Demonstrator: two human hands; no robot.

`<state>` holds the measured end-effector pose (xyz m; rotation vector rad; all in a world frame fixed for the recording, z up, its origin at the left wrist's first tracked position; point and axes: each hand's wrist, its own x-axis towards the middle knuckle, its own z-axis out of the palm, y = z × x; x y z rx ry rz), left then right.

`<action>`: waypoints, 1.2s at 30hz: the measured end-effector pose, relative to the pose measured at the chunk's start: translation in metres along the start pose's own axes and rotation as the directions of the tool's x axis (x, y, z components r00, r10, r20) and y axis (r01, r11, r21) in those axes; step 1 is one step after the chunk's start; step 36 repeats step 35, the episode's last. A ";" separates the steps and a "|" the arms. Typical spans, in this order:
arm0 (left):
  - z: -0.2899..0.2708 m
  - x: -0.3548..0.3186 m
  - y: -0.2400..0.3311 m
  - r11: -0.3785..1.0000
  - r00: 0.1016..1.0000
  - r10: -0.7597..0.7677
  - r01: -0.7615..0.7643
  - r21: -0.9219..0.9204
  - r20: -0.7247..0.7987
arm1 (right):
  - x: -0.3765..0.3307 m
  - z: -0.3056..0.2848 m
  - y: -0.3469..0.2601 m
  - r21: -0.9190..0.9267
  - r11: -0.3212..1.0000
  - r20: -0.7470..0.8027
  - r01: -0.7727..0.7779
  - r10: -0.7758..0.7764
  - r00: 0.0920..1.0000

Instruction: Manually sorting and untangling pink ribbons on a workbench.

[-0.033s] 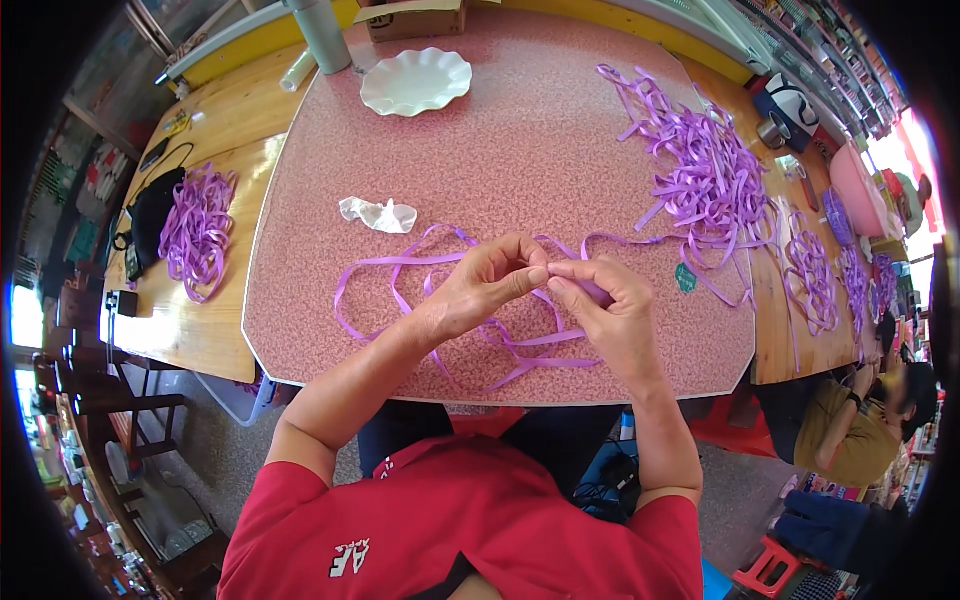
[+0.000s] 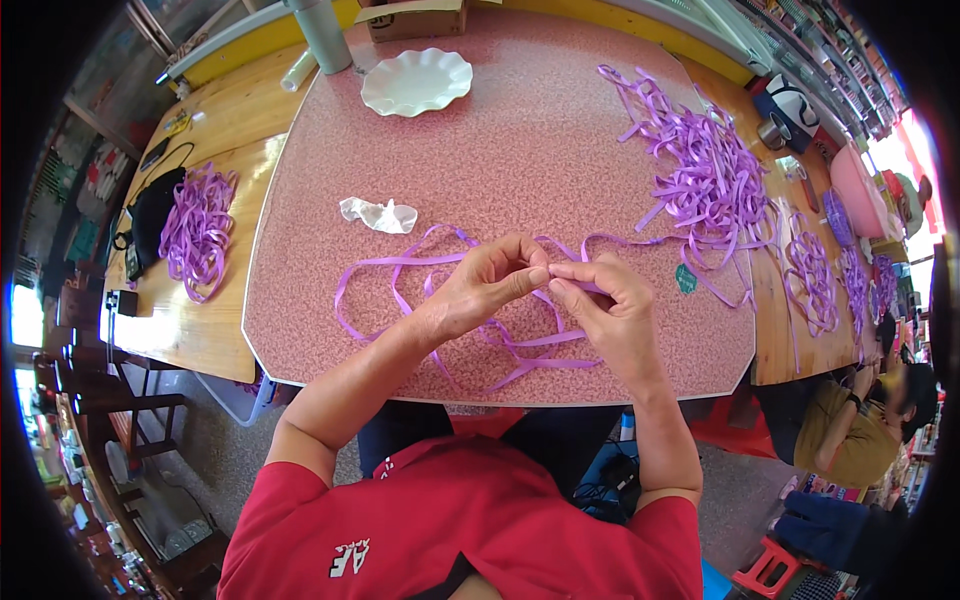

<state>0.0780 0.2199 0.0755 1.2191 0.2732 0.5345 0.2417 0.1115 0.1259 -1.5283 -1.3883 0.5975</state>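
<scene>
A long purple ribbon (image 2: 540, 341) lies in loose loops on the pink table (image 2: 530, 130) around and below my hands. My left hand (image 2: 490, 283) pinches it between thumb and forefinger. Fingertip to fingertip with it, my right hand (image 2: 608, 295) is closed on the same ribbon, and a bit of purple shows between its fingers. The exact spot they grip is too small to make out. From the right hand's side, a strand runs toward a big tangled heap of purple ribbon (image 2: 700, 170) at the table's far right.
A crumpled white tissue (image 2: 378, 215) lies beyond my left hand. Farther back are a scalloped white plate (image 2: 417, 82), a grey-green bottle (image 2: 322, 35) and a cardboard box (image 2: 415, 18). More ribbon bundles (image 2: 198, 232) rest on the left wooden table. At right sits another person (image 2: 850, 430).
</scene>
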 end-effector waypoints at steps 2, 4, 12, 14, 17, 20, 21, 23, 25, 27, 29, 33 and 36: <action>0.000 0.001 -0.003 1.000 1.000 0.003 -0.003 -0.030 0.011 | 0.002 -0.001 -0.001 -0.037 0.987 -0.036 0.158 -0.160 0.987; 0.000 -0.001 -0.001 1.000 1.000 -0.005 0.005 -0.017 0.004 | 0.001 0.002 -0.005 -0.084 0.985 -0.030 0.150 -0.153 0.988; -0.001 -0.002 0.001 0.997 0.998 -0.062 0.063 -0.040 0.009 | 0.000 0.004 -0.005 -0.075 0.981 -0.031 0.180 -0.183 0.983; -0.003 -0.002 -0.001 0.997 0.998 -0.055 0.054 -0.050 -0.013 | 0.000 0.003 -0.006 -0.027 0.987 -0.085 0.161 -0.163 0.983; -0.004 -0.002 0.006 0.999 0.999 -0.035 0.035 0.037 -0.015 | -0.005 -0.007 -0.001 -0.014 0.998 -0.037 0.064 -0.065 0.997; 0.002 -0.006 0.021 0.964 0.994 0.018 0.012 0.267 -0.107 | -0.004 -0.010 -0.003 -0.031 0.998 -0.012 0.049 -0.049 0.999; 0.005 -0.005 0.028 0.963 0.994 0.018 0.011 0.269 -0.106 | -0.004 -0.010 -0.003 -0.031 0.998 -0.014 0.050 -0.050 0.999; 0.009 -0.003 0.040 0.373 0.887 0.413 -0.372 0.850 0.207 | -0.004 -0.009 0.001 0.002 0.997 -0.020 0.078 -0.078 0.997; 0.016 -0.001 0.046 0.198 0.853 0.425 -0.414 0.889 0.302 | -0.004 -0.007 0.003 0.017 0.997 -0.011 0.078 -0.078 0.997; 0.017 0.000 0.047 0.015 0.815 0.419 -0.446 0.895 0.400 | -0.004 -0.008 0.002 0.033 0.996 -0.004 0.078 -0.078 0.997; 0.011 -0.003 0.046 -0.106 0.824 0.309 -0.466 0.879 0.474 | -0.002 -0.012 -0.001 0.015 0.998 0.100 0.066 -0.067 0.993; 0.000 -0.012 0.052 -0.048 0.841 0.146 -0.521 0.852 0.522 | -0.004 -0.015 0.001 -0.036 0.998 0.217 0.047 -0.038 0.975; -0.007 -0.018 0.055 0.120 0.854 -0.015 -0.515 0.849 0.520 | -0.004 -0.011 0.010 0.010 0.980 0.285 0.198 -0.192 0.939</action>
